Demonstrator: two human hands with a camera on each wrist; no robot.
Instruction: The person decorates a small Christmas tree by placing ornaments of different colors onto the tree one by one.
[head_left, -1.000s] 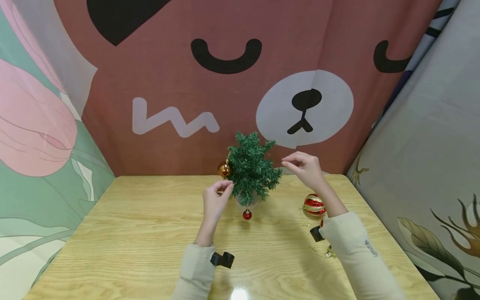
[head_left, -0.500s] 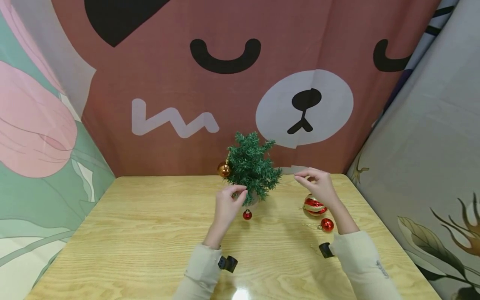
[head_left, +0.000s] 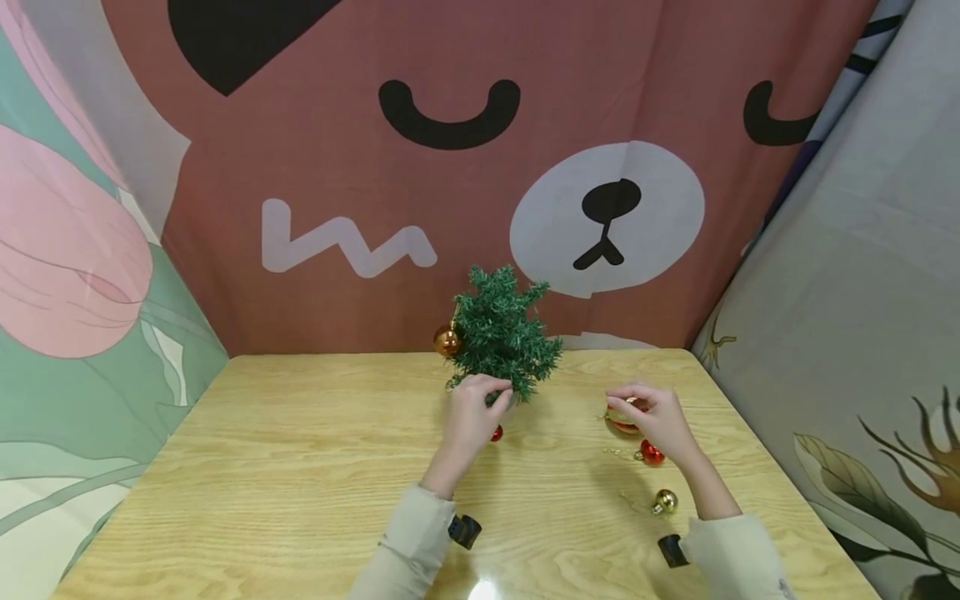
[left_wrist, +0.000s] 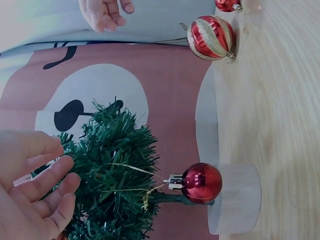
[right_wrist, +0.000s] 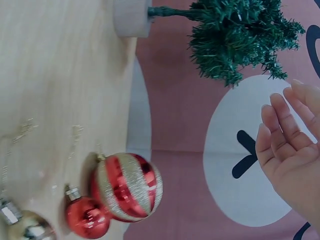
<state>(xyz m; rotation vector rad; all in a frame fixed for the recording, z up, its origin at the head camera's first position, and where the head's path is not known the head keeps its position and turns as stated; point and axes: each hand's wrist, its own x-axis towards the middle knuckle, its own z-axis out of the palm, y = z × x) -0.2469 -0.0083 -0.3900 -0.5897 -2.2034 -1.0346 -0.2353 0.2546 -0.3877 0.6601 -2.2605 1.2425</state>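
Observation:
A small green artificial Christmas tree (head_left: 504, 333) stands on a pale round base (left_wrist: 235, 200). My left hand (head_left: 468, 417) is in front of its lower branches, fingers bent loosely with nothing in them. From a gold string on the tree hangs a small shiny red bauble (left_wrist: 202, 183), partly hidden by that hand in the head view. A copper-coloured bauble (head_left: 446, 341) hangs at the tree's left side. To the right of the tree, my right hand (head_left: 663, 425) is over a red and gold striped bauble (right_wrist: 131, 187), its fingers loosely curved and holding nothing.
Another red bauble (head_left: 652, 452) and a gold bauble (head_left: 665, 501) lie on the wooden table (head_left: 300, 467) to the right, with gold strings attached. Behind the table hangs a curtain (head_left: 337, 317) printed with a bear face. Patterned cloths flank both sides.
My left hand has moved right and slightly down across the tree's front. My right hand has drawn away from the tree, down and right, over the striped bauble, uncovering the red and gold ones.

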